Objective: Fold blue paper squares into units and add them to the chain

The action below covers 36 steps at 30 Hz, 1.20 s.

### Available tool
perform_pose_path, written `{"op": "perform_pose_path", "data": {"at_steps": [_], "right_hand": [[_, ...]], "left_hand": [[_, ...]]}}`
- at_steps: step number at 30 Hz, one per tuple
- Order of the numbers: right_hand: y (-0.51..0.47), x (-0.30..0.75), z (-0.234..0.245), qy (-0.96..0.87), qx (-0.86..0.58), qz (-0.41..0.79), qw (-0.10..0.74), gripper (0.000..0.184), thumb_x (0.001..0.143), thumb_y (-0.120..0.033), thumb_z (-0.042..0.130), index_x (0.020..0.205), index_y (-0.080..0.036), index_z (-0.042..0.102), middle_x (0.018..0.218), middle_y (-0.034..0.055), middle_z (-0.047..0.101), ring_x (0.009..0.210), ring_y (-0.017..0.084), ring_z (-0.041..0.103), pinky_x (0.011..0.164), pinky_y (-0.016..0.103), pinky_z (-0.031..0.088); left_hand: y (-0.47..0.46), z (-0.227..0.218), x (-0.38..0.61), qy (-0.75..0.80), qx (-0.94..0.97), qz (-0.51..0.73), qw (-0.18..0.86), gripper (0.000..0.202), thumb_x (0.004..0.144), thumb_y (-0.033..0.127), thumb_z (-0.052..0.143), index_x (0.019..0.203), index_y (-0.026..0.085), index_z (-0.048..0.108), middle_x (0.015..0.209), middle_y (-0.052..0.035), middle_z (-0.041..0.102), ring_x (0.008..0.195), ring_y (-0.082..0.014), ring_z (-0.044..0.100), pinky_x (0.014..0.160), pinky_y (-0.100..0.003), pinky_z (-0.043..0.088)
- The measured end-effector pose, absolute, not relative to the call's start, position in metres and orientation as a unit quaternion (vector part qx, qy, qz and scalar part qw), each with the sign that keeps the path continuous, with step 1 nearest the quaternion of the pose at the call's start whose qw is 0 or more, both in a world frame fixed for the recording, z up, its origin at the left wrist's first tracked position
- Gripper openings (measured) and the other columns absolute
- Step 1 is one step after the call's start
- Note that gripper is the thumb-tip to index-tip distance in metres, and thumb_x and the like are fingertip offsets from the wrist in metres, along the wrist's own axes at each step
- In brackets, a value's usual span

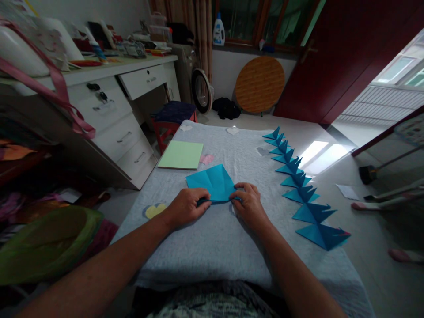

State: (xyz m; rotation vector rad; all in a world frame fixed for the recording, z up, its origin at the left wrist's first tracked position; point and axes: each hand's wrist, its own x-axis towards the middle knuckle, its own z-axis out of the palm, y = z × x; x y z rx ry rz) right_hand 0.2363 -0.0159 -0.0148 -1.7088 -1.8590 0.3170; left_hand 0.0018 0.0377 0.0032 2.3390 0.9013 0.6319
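Observation:
A blue sheet of paper point(213, 181) lies creased on the grey cloth-covered table point(205, 238). Its near edge is folded over and pinched at both ends. My left hand point(187, 205) grips the left end of that fold with curled fingers. The right end is held the same way by my right hand point(248, 203). Both hands rest on the cloth. Along the right side of the table runs a row of several folded blue paper pieces point(300, 194), pointed like triangles, from far to near.
A pale green pad of paper point(181, 154) lies at the far left of the table, a pink scrap point(207, 159) beside it. A white desk with drawers point(122, 110) stands left, a red stool point(168, 126) beyond. A round wooden board point(259, 84) leans on the wall.

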Motion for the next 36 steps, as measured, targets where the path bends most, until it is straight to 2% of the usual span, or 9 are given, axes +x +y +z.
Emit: {"op": "perform_pose_path", "data": {"at_steps": [4,7,11,15,21,36], "right_hand": [[-0.014,0.239,-0.013,-0.685,-0.654,0.15,0.286,0.018,0.08,-0.01,0.068,0.083,-0.024,0.078,0.117,0.0079,0.065,0.116,0.029,0.052,0.102,0.047,0.037],[-0.014,0.241,-0.011,-0.683,-0.653,0.172,0.276,0.015,0.08,-0.012,0.068,0.084,-0.024,0.077,0.118,0.0078,0.065,0.117,0.029,0.052,0.102,0.046,0.037],[-0.015,0.241,-0.008,-0.678,-0.658,0.187,0.27,0.013,0.08,-0.013,0.068,0.081,-0.023,0.076,0.119,0.0079,0.065,0.118,0.029,0.051,0.102,0.046,0.036],[-0.014,0.24,-0.007,-0.665,-0.671,0.188,0.269,0.013,0.08,-0.012,0.067,0.079,-0.022,0.075,0.117,0.0078,0.066,0.118,0.029,0.051,0.101,0.045,0.035],[-0.012,0.239,-0.012,-0.646,-0.689,0.169,0.282,0.011,0.082,-0.015,0.065,0.077,-0.021,0.073,0.114,0.0083,0.066,0.115,0.028,0.053,0.099,0.044,0.036],[-0.013,0.232,-0.015,-0.639,-0.703,0.125,0.285,0.013,0.083,-0.017,0.061,0.071,-0.02,0.066,0.112,0.0096,0.066,0.109,0.028,0.052,0.095,0.043,0.036]], "left_hand": [[0.04,0.006,0.003,0.396,0.841,0.229,0.29,0.02,0.089,0.034,0.059,0.083,0.018,0.067,0.069,0.0013,0.065,0.062,-0.0137,0.058,0.061,-0.025,0.04],[0.041,0.009,0.005,0.436,0.818,0.227,0.3,0.026,0.089,0.04,0.059,0.08,0.017,0.068,0.067,0.0014,0.063,0.062,-0.0143,0.056,0.06,-0.026,0.038],[0.042,0.008,0.007,0.458,0.809,0.221,0.293,0.028,0.088,0.041,0.06,0.075,0.017,0.067,0.07,0.0,0.063,0.065,-0.0158,0.057,0.064,-0.028,0.04],[0.045,0.004,0.008,0.46,0.818,0.23,0.257,0.023,0.086,0.037,0.062,0.073,0.018,0.064,0.077,-0.003,0.064,0.08,-0.0204,0.06,0.076,-0.032,0.044],[0.051,-0.002,0.007,0.483,0.825,0.216,0.197,0.025,0.085,0.037,0.063,0.069,0.019,0.061,0.085,-0.0056,0.061,0.089,-0.0237,0.056,0.085,-0.039,0.045],[0.053,-0.009,0.011,0.545,0.813,0.17,0.115,0.022,0.087,0.037,0.062,0.074,0.019,0.064,0.095,-0.007,0.06,0.096,-0.0265,0.052,0.089,-0.043,0.043]]}}
